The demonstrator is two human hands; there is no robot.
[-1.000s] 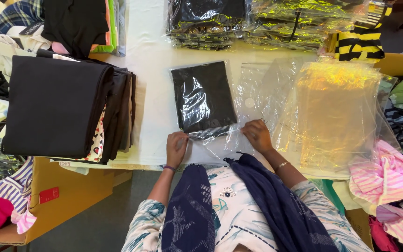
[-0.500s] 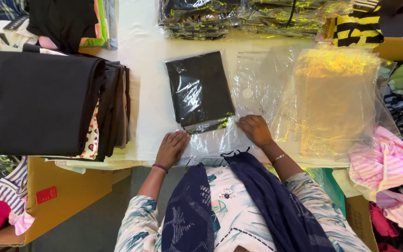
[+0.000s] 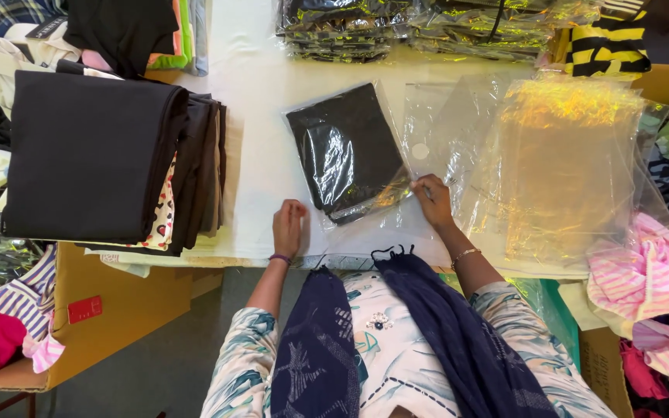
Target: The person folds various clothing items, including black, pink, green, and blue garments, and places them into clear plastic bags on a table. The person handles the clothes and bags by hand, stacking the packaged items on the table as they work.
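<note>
A folded black garment sealed in a clear plastic bag (image 3: 348,151) lies tilted on the white table (image 3: 257,116). My right hand (image 3: 432,200) pinches the bag's lower right corner, fingers closed on the plastic flap. My left hand (image 3: 288,227) rests on the table just left of the bag's lower edge, fingers curled loosely, holding nothing. A stack of empty clear bags (image 3: 567,166) with a yellow sheen lies to the right of my right hand.
A tall pile of folded dark clothes (image 3: 94,159) sits at the left. Packed bagged garments (image 3: 396,27) line the far edge. Cardboard boxes (image 3: 110,310) and loose striped and pink clothes (image 3: 652,279) surround the table.
The bagged garment has been turned and shifted slightly. My right hand moved up to its lower right corner; my left hand drew back off the bag toward the table edge.
</note>
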